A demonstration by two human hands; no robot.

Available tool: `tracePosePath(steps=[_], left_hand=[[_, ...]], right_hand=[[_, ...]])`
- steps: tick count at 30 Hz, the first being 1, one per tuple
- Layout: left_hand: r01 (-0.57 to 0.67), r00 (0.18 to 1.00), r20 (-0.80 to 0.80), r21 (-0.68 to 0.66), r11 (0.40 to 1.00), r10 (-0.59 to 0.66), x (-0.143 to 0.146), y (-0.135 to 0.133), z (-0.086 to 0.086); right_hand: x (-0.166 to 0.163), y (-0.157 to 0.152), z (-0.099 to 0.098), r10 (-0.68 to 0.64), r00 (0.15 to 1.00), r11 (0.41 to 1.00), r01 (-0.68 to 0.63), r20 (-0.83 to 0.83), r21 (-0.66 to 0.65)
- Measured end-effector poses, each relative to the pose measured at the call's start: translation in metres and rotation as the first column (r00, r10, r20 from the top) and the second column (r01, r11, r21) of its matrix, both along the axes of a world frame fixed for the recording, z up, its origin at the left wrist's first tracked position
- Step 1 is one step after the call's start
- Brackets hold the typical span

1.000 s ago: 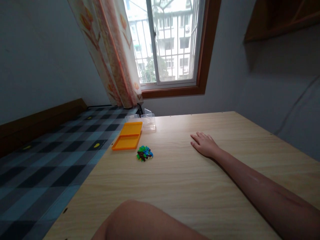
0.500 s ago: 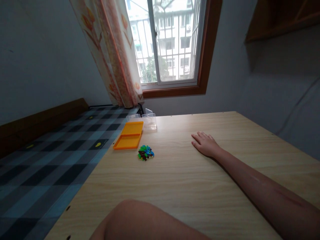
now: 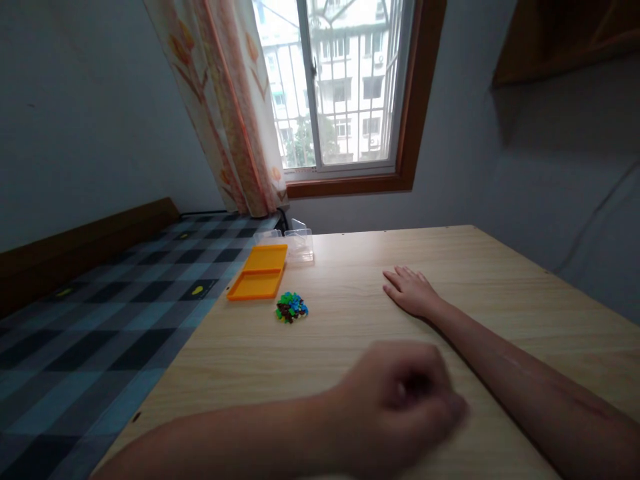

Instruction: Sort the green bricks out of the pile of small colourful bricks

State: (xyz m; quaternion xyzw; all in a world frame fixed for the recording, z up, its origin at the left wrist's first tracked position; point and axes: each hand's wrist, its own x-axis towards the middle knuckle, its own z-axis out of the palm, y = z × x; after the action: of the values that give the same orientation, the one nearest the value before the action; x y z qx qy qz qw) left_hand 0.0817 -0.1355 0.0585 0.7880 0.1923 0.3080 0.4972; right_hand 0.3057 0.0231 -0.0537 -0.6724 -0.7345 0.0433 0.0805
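My right hand (image 3: 411, 291) lies flat on the wooden table (image 3: 500, 280), palm down, fingers stretched out and holding nothing. My left hand (image 3: 400, 407) hovers low over the table's near part, blurred by motion, its fingers curled into a loose fist; I cannot make out anything in it. A small heap of green, blue and brown pieces (image 3: 291, 308) lies on the table to the left of my right hand. Beyond the heap sits an orange tray (image 3: 259, 271), and behind that a clear plastic box (image 3: 295, 241).
A bed with a grey and black checked cover (image 3: 100, 313) runs along the table's left edge. A window (image 3: 345, 87) with a patterned curtain (image 3: 225, 113) is behind the table. A dark wooden shelf (image 3: 565, 33) hangs at upper right.
My left arm has swung forward and to the right, so the closed left hand now shows over the table. My right hand has stayed where it was.
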Motion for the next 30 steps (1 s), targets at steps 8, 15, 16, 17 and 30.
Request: tracePosePath(steps=[8, 15, 16, 17, 30], left_hand=[[-0.446, 0.689, -0.148, 0.685, 0.576, 0.710, -0.114, 0.134, -0.046], [-0.389, 0.598, -0.257, 0.735, 0.555, 0.759, -0.133, 0.155, -0.087], [-0.385, 0.588, -0.265, 0.740, 0.552, 0.764, -0.133, 0.155, -0.090], [-0.381, 0.580, -0.271, 0.743, 0.550, 0.768, -0.134, 0.156, -0.093], [-0.340, 0.585, -0.347, 0.715, 0.611, 0.733, -0.140, 0.162, -0.096]], right_hand=[[-0.001, -0.001, 0.002, -0.001, 1.000, 1.000, 0.001, 0.004, -0.007], [-0.002, -0.001, 0.004, -0.009, 1.000, 1.000, 0.009, 0.002, -0.011], [-0.002, -0.001, 0.004, -0.011, 1.000, 1.000, 0.011, 0.002, -0.012], [-0.002, -0.002, 0.004, -0.013, 1.000, 1.000, 0.013, 0.002, -0.013], [-0.002, -0.003, 0.005, -0.009, 1.000, 1.000, 0.009, -0.004, -0.017]])
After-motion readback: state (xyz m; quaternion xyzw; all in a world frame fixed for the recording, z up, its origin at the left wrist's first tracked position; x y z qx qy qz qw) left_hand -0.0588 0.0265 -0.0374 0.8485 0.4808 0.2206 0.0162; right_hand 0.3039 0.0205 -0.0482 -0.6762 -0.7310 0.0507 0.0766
